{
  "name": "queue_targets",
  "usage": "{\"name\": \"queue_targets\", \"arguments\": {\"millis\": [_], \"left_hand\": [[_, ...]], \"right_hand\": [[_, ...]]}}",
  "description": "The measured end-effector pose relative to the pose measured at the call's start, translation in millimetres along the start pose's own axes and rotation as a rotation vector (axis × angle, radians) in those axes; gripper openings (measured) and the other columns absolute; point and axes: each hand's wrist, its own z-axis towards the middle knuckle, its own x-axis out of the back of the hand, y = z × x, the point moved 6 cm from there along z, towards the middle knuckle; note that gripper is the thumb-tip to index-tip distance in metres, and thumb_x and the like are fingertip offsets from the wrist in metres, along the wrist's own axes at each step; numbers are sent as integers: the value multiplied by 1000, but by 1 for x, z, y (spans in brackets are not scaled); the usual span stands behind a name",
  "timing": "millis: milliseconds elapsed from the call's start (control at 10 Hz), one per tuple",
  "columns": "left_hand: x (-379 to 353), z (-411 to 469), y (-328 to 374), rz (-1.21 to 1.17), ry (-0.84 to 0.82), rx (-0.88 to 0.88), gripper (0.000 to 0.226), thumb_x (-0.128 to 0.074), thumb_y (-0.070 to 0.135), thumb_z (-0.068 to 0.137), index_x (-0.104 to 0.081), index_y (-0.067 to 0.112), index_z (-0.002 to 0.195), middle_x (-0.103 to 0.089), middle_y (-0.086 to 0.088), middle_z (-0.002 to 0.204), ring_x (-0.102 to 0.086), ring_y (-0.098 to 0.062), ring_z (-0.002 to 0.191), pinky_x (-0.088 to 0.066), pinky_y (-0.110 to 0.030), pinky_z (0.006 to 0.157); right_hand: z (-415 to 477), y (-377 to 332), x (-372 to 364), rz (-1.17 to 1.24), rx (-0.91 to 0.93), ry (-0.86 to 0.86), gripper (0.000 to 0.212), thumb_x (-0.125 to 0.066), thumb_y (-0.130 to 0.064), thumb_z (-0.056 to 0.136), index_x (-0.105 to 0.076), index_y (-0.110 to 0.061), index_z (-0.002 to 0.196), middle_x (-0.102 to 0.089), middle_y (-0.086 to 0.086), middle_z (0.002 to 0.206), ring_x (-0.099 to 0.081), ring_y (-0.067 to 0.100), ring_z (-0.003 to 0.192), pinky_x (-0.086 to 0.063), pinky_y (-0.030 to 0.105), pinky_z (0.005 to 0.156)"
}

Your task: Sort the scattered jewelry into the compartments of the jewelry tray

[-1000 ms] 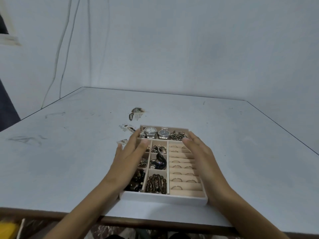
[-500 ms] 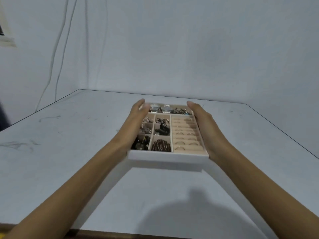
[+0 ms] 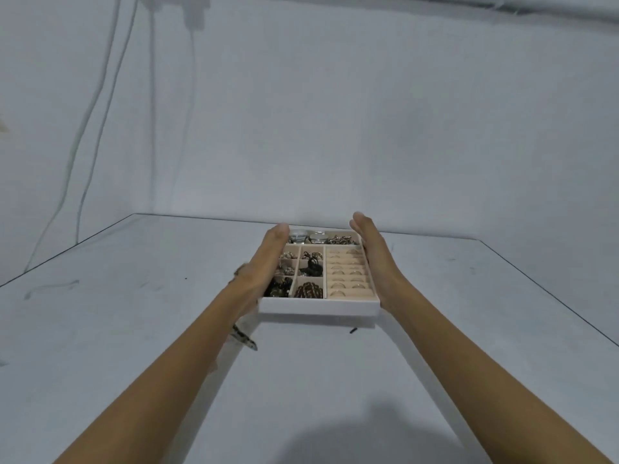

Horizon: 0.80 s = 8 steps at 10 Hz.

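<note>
The white jewelry tray (image 3: 318, 305) sits far out over the middle of the table, between my two hands. My left hand (image 3: 268, 262) presses flat against its left side with straight fingers. Along the right side my right hand (image 3: 375, 259) lies the same way. Two watches (image 3: 308, 236) fill the back row, rings (image 3: 348, 276) line the beige right column, and a brown bead bracelet (image 3: 308, 291) lies in a front compartment. Whether the tray rests on the table or hangs just above it, I cannot tell.
A small patterned packet (image 3: 244, 341) lies on the grey table (image 3: 134, 329) beside my left forearm, and another piece (image 3: 238, 271) shows at my left wrist. A tiny dark item (image 3: 353, 329) lies under the tray's front edge. Cables (image 3: 97, 128) hang down the left wall.
Both hands went from over the tray to its sides and carried it away from me toward the far part of the table. My arms are now stretched out.
</note>
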Motion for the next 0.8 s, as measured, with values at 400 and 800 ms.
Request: {"name": "queue_targets", "arguments": {"millis": [400,800], "left_hand": [[-5,29,-29,28,34,20,55,-18,60,96,-28,30,141,-36,5,141,-33,-14,132,-24,-36,109],[-1,-4,-29,-143,-70,159,47,-18,62,95,-24,39,135,-48,11,127,-54,-2,103,-51,-21,81]], "right_hand": [[28,44,-1,98,-91,11,45,-46,-70,83,-67,-31,87,-71,13,100,-70,32,94,-58,46,80],[29,55,13,164,-64,65,72,-52,-75,66,-66,-20,110,-73,12,104,-71,30,92,-56,48,87]]}}
